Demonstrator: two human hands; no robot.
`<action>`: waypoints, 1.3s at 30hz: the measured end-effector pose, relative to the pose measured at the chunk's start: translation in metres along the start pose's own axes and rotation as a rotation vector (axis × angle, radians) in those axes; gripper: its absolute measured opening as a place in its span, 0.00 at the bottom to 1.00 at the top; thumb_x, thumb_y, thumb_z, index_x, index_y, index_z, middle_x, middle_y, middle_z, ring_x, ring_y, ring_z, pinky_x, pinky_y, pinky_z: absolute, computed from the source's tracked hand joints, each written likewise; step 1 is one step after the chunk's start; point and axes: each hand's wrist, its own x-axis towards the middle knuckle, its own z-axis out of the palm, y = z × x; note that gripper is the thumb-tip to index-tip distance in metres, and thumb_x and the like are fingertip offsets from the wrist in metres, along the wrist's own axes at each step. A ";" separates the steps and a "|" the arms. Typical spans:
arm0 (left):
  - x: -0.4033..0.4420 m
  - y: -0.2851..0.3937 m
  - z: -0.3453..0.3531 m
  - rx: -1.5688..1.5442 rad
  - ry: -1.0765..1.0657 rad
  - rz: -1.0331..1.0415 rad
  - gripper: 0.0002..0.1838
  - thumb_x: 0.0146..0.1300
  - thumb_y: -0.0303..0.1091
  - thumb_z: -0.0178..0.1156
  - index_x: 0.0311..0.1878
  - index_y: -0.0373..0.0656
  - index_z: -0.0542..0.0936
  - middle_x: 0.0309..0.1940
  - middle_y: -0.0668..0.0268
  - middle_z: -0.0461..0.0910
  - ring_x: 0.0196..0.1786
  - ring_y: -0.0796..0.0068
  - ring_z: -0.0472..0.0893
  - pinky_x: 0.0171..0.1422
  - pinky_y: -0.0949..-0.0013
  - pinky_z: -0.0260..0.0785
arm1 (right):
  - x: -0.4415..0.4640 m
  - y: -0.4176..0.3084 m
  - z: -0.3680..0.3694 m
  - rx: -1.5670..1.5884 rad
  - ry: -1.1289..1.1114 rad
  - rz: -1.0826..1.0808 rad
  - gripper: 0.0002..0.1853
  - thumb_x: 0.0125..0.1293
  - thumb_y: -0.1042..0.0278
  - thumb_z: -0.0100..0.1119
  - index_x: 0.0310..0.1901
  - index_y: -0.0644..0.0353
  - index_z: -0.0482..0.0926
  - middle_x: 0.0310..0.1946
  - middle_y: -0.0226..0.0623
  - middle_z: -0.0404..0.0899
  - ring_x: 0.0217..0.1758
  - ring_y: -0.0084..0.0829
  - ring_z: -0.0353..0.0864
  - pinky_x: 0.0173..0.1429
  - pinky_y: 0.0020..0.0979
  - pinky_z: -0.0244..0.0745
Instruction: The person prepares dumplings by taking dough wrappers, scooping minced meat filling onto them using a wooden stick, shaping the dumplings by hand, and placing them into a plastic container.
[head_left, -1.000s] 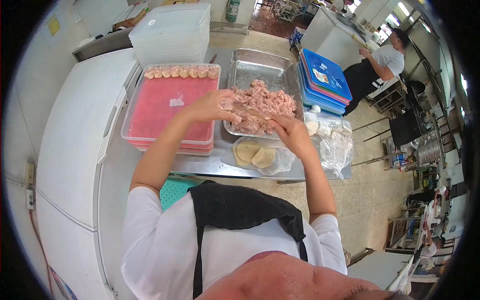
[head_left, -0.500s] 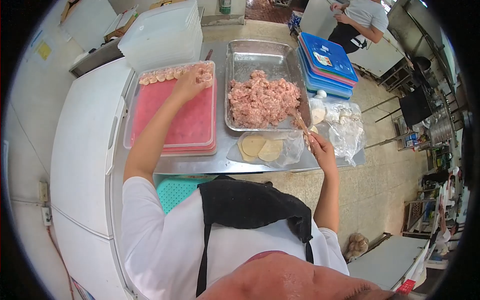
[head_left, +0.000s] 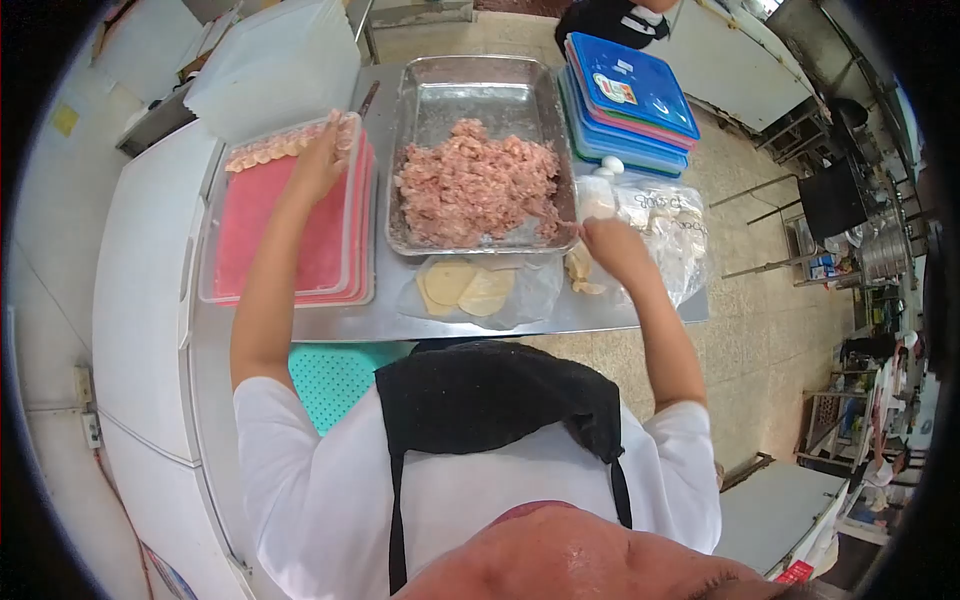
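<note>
My left hand (head_left: 318, 168) is over the far right end of a clear plastic container (head_left: 357, 235), its fingers stretched out beside a row of small filled dumplings (head_left: 270, 150). Red sheeting shows inside the container. A metal tray (head_left: 480, 92) holds a heap of ground meat (head_left: 480, 185). At the tray's near right corner, my right hand (head_left: 612, 247) is closed round a thin spatula, mostly hidden, its end by the meat. Round dough wrappers (head_left: 455, 285) lie on clear plastic in front of the tray.
Clear containers (head_left: 275, 70) are stacked at the back left, blue and pink lids (head_left: 640, 90) at the right. Bagged packages (head_left: 675, 225) and a white egg-like object (head_left: 612, 163) lie below the lids. Another person (head_left: 610, 22) stands beyond the table.
From above the meat, my left hand has moved to the dumpling row, its wrapper no longer visible in it. My right hand has moved to the tray's near right corner with the spatula.
</note>
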 end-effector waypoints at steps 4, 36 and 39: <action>-0.054 0.086 -0.023 0.084 0.204 0.189 0.21 0.61 0.29 0.59 0.59 0.42 0.74 0.51 0.50 0.78 0.58 0.50 0.75 0.63 0.61 0.66 | 0.036 0.032 -0.037 -0.282 0.007 -0.184 0.20 0.65 0.51 0.55 0.27 0.61 0.82 0.25 0.46 0.82 0.32 0.47 0.84 0.32 0.44 0.78; -0.257 0.170 0.079 -1.726 0.054 -0.514 0.20 0.71 0.35 0.52 0.63 0.39 0.70 0.55 0.62 0.78 0.55 0.67 0.79 0.56 0.64 0.75 | 0.016 -0.009 0.019 -0.409 0.200 -0.240 0.10 0.58 0.69 0.53 0.27 0.58 0.85 0.28 0.44 0.84 0.34 0.42 0.86 0.35 0.41 0.80; -0.286 0.167 0.073 -1.938 0.057 -0.670 0.19 0.71 0.35 0.50 0.63 0.41 0.70 0.57 0.60 0.76 0.57 0.65 0.79 0.56 0.64 0.76 | 0.004 -0.035 0.032 -0.439 0.143 -0.322 0.10 0.58 0.70 0.53 0.28 0.58 0.85 0.30 0.44 0.85 0.35 0.42 0.87 0.36 0.40 0.81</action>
